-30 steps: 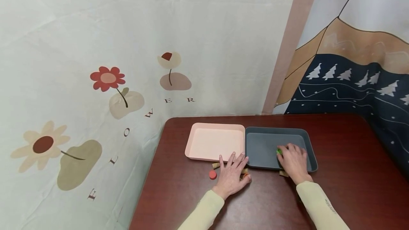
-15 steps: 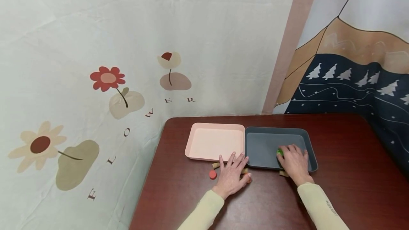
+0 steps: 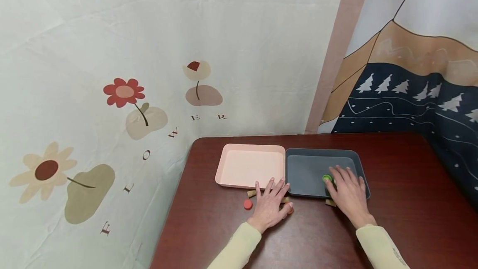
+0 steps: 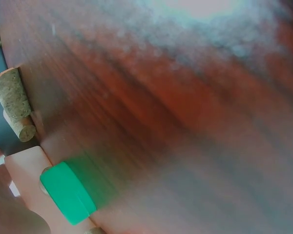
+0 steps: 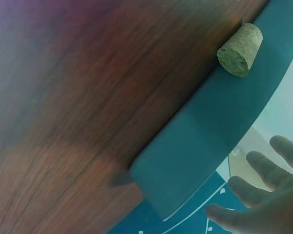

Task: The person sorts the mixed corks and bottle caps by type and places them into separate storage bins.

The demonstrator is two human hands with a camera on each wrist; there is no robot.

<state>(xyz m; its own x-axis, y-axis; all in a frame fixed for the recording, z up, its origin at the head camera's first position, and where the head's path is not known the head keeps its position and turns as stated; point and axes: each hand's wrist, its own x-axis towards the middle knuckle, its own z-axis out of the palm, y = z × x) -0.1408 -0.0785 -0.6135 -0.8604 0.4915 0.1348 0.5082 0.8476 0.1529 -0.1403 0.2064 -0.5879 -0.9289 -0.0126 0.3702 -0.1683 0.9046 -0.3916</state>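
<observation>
Green cap (image 3: 326, 177) in dark grey tray (image 3: 304, 173), just beside right hand (image 3: 349, 194); grip apart, fingers outstretched. Left hand (image 3: 269, 209): grip apart too, fingers spread at pink tray's (image 3: 248, 163) near edge, thumb by orange piece (image 3: 291, 209) on bench (image 3: 306, 240). Backdrop lettering (image 3: 173, 132) reads "FLOWER"; right sleeve print (image 3: 398, 254) unreadable.

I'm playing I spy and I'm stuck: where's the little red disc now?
In the head view, the red disc lies on the table just left of the left hand, in front of a cork by the pink tray.
</observation>
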